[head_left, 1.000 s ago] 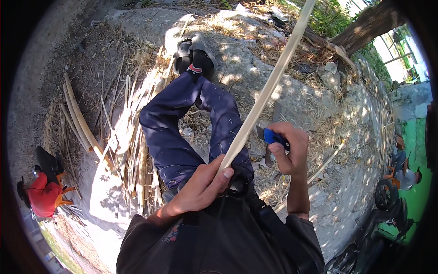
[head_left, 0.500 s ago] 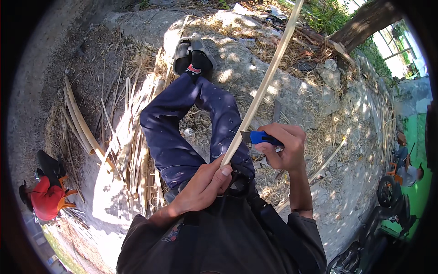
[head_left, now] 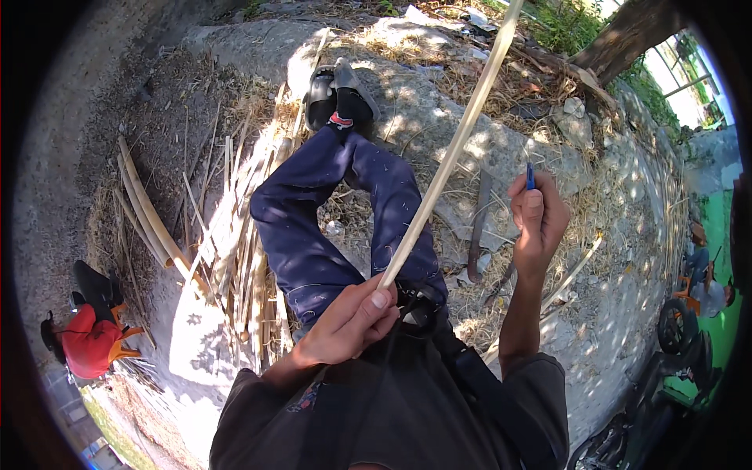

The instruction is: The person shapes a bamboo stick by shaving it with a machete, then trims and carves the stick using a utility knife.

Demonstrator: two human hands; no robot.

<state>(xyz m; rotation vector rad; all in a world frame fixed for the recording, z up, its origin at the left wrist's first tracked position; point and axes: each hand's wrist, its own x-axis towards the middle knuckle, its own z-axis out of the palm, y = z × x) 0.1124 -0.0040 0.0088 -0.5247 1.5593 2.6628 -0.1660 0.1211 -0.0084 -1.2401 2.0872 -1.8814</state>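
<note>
Lifting your right hand [head_left: 536,223] off the strip is the change here — half a second ago it sat against the long pale bamboo strip [head_left: 450,157] with the blue-handled tool [head_left: 530,175]; now it is raised well to the right of it, fingers wrapped shut round the handle, only the blue end showing above the fist. The blade itself I cannot make out. Your left hand [head_left: 348,321] has not let go: it stays clamped on the strip's near end, just above your lap, while the strip runs up and away to the far right, over your crossed legs. That reads as one pass along the strip finished — the tool is clear of it. More split strips [head_left: 235,258] lie heaped on the ground to your left, and a dark curved blade [head_left: 478,227] rests on the ground between strip and right hand.
</note>
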